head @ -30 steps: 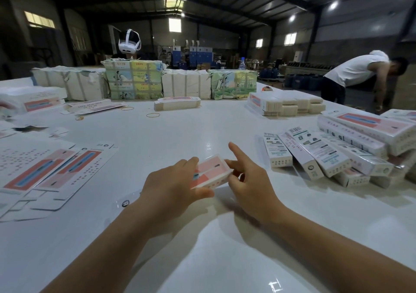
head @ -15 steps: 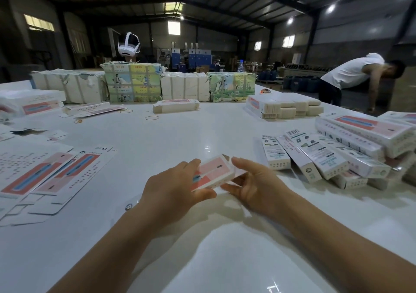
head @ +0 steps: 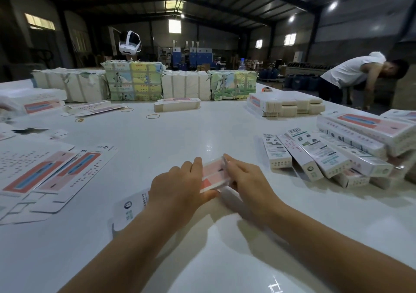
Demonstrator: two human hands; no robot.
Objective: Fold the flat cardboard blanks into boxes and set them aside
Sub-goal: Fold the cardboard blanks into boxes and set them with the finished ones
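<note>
Hands, left (head: 177,187) and right (head: 249,180), grip box (head: 215,174) between curled fingers, long axis slanting toward lower left.

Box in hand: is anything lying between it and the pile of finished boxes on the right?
Nothing visible does. Both hands, left and right, grip the half-folded box; only bare white table lies between it and the finished boxes.

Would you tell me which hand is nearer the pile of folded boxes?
Right. The right hand lies between the pile of folded boxes and the left hand, which sits farther away.
</note>
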